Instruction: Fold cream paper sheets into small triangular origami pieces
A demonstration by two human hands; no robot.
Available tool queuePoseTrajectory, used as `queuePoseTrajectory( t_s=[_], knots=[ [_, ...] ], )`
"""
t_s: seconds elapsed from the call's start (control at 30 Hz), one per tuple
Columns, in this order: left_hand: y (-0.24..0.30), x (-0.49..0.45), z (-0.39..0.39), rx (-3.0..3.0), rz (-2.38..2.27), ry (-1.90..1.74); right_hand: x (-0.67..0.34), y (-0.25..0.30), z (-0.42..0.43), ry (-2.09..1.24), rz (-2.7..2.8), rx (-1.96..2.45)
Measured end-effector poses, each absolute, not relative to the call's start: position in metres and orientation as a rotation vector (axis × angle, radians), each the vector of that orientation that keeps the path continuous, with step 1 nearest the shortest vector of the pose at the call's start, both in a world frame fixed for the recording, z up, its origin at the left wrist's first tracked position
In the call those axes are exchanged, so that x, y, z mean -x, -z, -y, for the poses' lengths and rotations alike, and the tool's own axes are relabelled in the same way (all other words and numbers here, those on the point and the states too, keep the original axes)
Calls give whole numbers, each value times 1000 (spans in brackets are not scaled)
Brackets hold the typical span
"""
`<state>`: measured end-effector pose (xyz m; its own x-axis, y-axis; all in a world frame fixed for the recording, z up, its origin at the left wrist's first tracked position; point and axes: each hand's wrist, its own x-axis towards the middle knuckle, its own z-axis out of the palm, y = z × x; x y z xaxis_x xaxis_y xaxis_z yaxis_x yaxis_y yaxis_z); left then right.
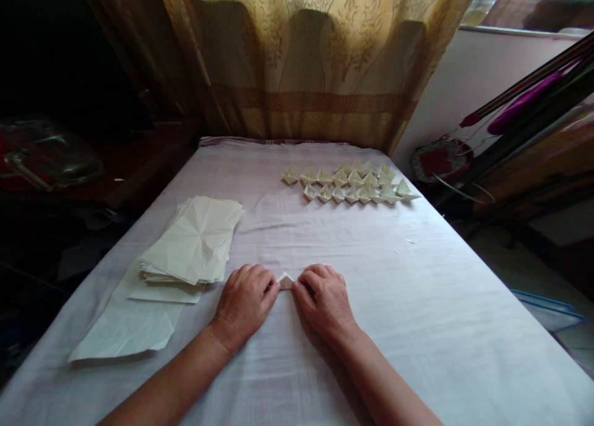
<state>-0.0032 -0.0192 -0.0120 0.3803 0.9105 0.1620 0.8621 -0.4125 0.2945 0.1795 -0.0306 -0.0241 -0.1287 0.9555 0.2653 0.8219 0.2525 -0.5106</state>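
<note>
A small folded piece of white paper [286,282] with a pointed top is held between my two hands, low above or on the sheet-covered table. My left hand [245,302] pinches its left end between thumb and curled fingers. On the opposite end, the thumb and fingers of my right hand [325,299] are closed in the same way. Only the paper's middle shows; both ends are hidden by my fingers. Left of my left hand lies a stack of creased white paper sheets [192,237], with a longer sheet [125,327] beneath it.
Rows of folded paper boats [355,180] stand at the far right of the white cloth [417,327]. Tiny paper scraps [410,242] lie nearer. A patterned curtain [297,61] hangs behind the far edge. Dark clutter is at the left; a blue-edged item [547,308] sits low at right.
</note>
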Motion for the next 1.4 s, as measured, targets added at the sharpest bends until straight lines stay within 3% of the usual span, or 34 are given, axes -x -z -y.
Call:
queuePoseTrajectory(
  t_s=[1.4],
  knots=[
    [10, -6, 13, -2526, -1725, -225, -172, 25, 30, -264, 1926, 1773]
  ],
)
